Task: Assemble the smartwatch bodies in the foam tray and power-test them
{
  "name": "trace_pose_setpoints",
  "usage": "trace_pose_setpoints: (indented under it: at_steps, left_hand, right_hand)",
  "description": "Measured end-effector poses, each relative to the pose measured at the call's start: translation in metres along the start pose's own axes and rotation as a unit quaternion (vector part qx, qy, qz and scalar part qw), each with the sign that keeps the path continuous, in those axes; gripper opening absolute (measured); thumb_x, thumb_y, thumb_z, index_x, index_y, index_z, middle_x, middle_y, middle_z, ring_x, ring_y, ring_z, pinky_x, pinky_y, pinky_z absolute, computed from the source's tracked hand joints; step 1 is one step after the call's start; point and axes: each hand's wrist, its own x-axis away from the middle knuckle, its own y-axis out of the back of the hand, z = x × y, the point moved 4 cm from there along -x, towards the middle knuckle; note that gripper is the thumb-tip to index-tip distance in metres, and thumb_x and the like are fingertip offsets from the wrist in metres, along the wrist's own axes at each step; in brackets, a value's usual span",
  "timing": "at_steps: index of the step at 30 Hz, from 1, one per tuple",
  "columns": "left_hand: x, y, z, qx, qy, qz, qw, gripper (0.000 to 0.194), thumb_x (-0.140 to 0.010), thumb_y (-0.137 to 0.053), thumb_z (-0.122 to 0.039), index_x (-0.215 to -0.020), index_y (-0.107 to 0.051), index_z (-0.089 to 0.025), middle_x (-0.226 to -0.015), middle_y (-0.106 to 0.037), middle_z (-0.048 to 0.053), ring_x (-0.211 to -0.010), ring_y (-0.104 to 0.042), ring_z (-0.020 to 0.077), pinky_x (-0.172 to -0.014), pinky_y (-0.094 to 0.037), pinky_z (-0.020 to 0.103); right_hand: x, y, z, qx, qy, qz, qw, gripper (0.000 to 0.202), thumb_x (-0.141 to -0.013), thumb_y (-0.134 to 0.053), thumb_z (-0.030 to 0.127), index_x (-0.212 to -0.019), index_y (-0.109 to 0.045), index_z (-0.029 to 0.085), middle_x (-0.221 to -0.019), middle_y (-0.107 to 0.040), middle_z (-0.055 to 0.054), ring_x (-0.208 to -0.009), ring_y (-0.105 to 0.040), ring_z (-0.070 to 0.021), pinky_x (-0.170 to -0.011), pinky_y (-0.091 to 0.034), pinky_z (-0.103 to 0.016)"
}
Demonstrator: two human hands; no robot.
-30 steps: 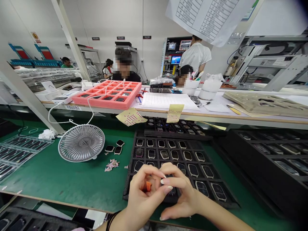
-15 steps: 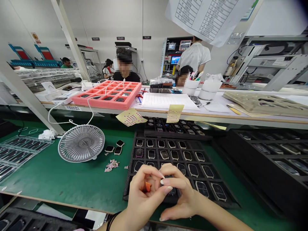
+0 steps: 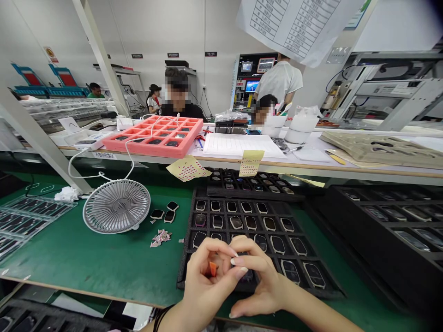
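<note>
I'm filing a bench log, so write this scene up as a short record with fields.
Left: bare left hand, fingers curled, small orange piece showing inside
Right: bare right hand, fingertips near the left's, thumb spread below
Under hands: black foam compartment tray of rectangular, dark-faced watch pieces
Left of tray: round grey fan on flat green bench top
Above bench: pink foam compartment tray on long white shelf

Round grey fan, pink foam tray, white printed sheet

Printed sheet, wall plaques, lettering apparently too blurred
</note>
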Motion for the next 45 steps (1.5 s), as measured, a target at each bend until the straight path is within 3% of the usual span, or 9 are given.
trace_pose_setpoints:
  at_steps: [8,22,40,45]
  left_hand:
    - [-0.0006,-0.0008,0.0016,0.017,0.022,-0.003,1.0,0.021,-0.077,-0.067,-0.025,-0.08,-0.047,-0.018,-0.052,-0.03,-0.009,-0.043,-0.024,0.0035,-0.04,-0.023,0.011]
    - [0.0005,0.001,0.0037,-0.006,0.02,-0.007,1.0,0.019,-0.078,-0.067,-0.028,-0.086,-0.055,-0.017,-0.059,-0.044,-0.004,-0.044,-0.031,0.0037,-0.04,-0.026,0.012]
    - [0.0005,0.0008,0.0064,-0.001,0.034,-0.012,0.999,0.022,-0.077,-0.067,-0.028,-0.077,-0.048,-0.017,-0.051,-0.031,-0.009,-0.041,-0.025,0.0037,-0.039,-0.022,0.013]
    - [0.0003,0.0004,0.0094,-0.023,0.036,-0.01,0.999,0.022,-0.077,-0.066,-0.032,-0.079,-0.05,-0.017,-0.054,-0.04,-0.006,-0.042,-0.028,0.0038,-0.04,-0.024,0.013]
  right_hand:
    - [-0.0001,-0.0011,-0.0001,0.011,0.002,-0.006,1.0,0.063,-0.081,-0.065,0.044,-0.134,-0.036,0.025,-0.104,-0.05,-0.008,-0.092,-0.05,-0.0191,-0.08,-0.046,-0.034]
    - [0.0036,-0.0018,-0.0005,0.02,0.003,-0.003,1.0,0.061,-0.084,-0.061,0.046,-0.134,-0.035,0.023,-0.11,-0.048,-0.009,-0.099,-0.048,-0.0202,-0.085,-0.044,-0.034]
    - [0.0062,-0.0025,-0.0015,0.001,-0.004,-0.007,1.0,0.066,-0.08,-0.067,0.043,-0.135,-0.035,0.025,-0.104,-0.049,-0.008,-0.092,-0.05,-0.0198,-0.079,-0.047,-0.034]
    - [0.0073,-0.0029,-0.0034,0.017,-0.008,-0.01,1.0,0.062,-0.082,-0.064,0.045,-0.133,-0.036,0.023,-0.105,-0.05,-0.009,-0.094,-0.05,-0.0195,-0.08,-0.047,-0.033]
